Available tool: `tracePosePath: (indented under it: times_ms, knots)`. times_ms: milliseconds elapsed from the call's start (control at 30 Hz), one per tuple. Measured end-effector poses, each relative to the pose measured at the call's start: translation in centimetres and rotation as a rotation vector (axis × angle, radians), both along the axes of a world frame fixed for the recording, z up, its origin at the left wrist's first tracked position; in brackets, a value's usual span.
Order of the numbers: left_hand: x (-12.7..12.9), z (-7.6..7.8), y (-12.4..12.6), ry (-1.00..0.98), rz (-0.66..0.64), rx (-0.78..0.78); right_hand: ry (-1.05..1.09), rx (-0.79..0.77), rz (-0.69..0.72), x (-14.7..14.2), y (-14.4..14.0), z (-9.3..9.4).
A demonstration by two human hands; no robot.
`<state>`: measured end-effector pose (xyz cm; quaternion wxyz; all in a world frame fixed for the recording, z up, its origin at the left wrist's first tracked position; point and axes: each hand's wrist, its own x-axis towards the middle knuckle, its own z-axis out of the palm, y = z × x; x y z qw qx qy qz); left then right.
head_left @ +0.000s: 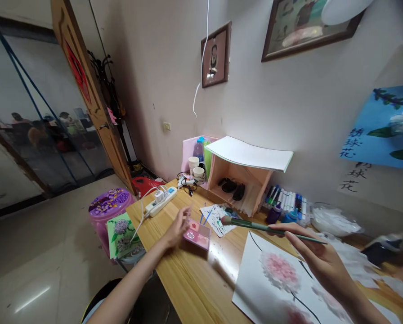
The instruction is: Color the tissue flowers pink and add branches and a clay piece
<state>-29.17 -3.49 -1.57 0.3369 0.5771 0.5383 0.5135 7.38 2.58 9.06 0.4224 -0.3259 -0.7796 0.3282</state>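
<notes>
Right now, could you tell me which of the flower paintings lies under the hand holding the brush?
The pink flower painting on the desk, beneath the right hand; the others are off the desk.

Two bare hands: left hand, right hand. One long green-handled paintbrush, one pink square paint palette, two white paper cups, two dark-framed wall pictures, one white power strip.
</notes>
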Motion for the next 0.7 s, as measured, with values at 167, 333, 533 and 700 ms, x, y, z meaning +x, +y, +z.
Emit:
tracePosePath:
  times_ms: [167,333,533,700]
  knots:
    - [1.1,1.5,-1.4,0.663,-0.209,0.001,0.114,-0.025,-0.051,-2.9,0.6,0.2]
    - [2.0,1.2,-1.3,0.86,-0.276,0.03,0.118,-0.056,-0.01,-4.0,1.0,0.7]
    - [2.3,0.9,-1.4,0.91,-0.308,0.042,0.099,-0.074,-0.012,-4.0,0.8,1.6]
    - [2.6,0.9,-1.4,0.921,-0.326,0.037,0.062,-0.082,-0.022,-3.5,0.5,1.4]
